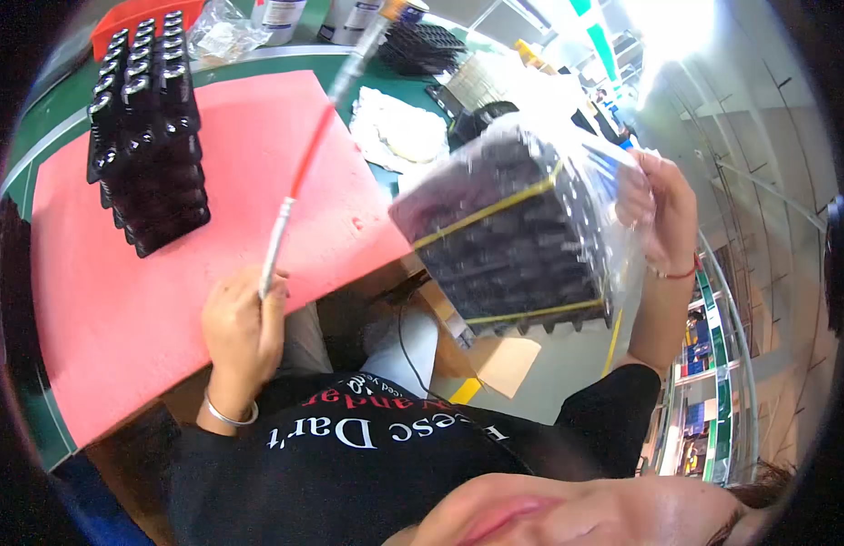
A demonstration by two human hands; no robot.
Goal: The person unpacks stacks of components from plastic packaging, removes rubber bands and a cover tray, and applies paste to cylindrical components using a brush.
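On the left, my left hand (pixel 244 318) is closed around the lower end of a long thin stick (pixel 313 150). The stick has white-grey and red sections and a yellowish far end; I cannot make out its exact kind. My right hand (pixel 659 205) grips the clear plastic bag (pixel 613 182) at its right side. Inside that bag is a stack of black moulded trays (pixel 513 246) with yellow straps across it, tilted and held off the table. Another stack of black trays (pixel 153 155) stands on the pink mat (pixel 258 164), left of the stick.
The pink mat covers part of a green table (pixel 294 62). At the back are a red bin (pixel 135 23), crumpled clear plastic (pixel 223 35), white containers (pixel 278 18) and more black trays (pixel 420 47). A white cloth (pixel 399 129) lies right of the mat. Cardboard (pixel 508 364) is on the floor.
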